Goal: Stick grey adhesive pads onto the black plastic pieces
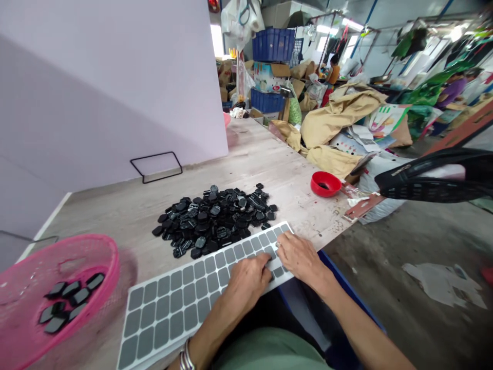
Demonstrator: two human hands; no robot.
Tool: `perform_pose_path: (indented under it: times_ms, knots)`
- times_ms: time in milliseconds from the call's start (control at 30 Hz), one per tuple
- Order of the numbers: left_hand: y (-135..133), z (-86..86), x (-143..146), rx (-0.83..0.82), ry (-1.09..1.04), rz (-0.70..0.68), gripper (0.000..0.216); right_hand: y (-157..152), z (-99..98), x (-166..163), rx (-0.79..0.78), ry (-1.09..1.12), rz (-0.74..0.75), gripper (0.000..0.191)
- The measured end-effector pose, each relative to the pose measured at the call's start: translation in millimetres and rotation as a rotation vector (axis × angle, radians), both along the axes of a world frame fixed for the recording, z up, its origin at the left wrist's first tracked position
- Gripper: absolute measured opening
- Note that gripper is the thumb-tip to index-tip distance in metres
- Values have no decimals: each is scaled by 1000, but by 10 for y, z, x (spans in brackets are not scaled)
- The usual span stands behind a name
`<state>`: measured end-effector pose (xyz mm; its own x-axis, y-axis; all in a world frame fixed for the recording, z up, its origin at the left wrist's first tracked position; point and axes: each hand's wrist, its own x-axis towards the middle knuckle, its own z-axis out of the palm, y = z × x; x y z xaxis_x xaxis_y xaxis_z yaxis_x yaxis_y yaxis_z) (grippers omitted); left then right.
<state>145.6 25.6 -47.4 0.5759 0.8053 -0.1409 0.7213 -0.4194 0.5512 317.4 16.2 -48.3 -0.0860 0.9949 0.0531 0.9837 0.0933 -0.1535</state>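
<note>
A white sheet of grey rounded stickers (188,293) lies slantwise along the table's near edge. My left hand (248,277) is on its right part, fingers curled, index fingertip and thumb against the stickers. Close by, my right hand (302,259) bends its fingers down over the sheet's right end. What is under the fingertips is mostly hidden. A bare white strip shows between the hands, where no grey sticker sits. Just beyond the sheet spreads a heap of small black plastic pieces (215,216), some with shiny faces.
At left stands a pink plastic basket (110,257) with several black pieces inside. A red bowl (325,191) sits near the table's right edge. A black wire frame (162,177) leans by the lilac wall (115,77). Sacks (331,118), blue crates (273,45) and people are farther back.
</note>
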Motion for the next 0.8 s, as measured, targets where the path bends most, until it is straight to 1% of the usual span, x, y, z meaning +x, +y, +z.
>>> perform_pose_path:
  times_ms: [133, 300, 400, 500, 567, 633, 667, 700, 767, 800]
  knots:
    - [3, 0, 31, 39, 88, -44, 32, 27, -31, -57, -5, 35, 50, 13]
    - [0, 5, 18, 56, 59, -42, 25, 74, -40, -22, -22, 127, 83, 11]
    - [-19, 3, 30, 44, -6, -26, 22, 122, -37, -8, -27, 227, 103, 11]
    - [-49, -3, 27, 41, -118, 11, 22, 167, -28, 32, -46, 380, 127, 10]
    - [-60, -5, -17, 15, -212, 13, 22, 184, -28, 80, -68, 505, 131, 13]
    - [-49, -2, -124, -23, -303, 8, 24, 178, -41, 141, -75, 627, 101, 19]
    - [-30, 2, -204, -29, -336, 27, 26, 166, -56, 175, -72, 680, 73, 21]
    - [-1, 8, -300, -19, -357, 76, 28, 148, -76, 211, -67, 724, 40, 23]
    - [87, 23, -525, 50, -329, 250, 32, 98, -133, 285, -61, 786, -27, 25]
    - [143, 33, -641, 100, -267, 347, 33, 69, -166, 321, -67, 826, -70, 26]
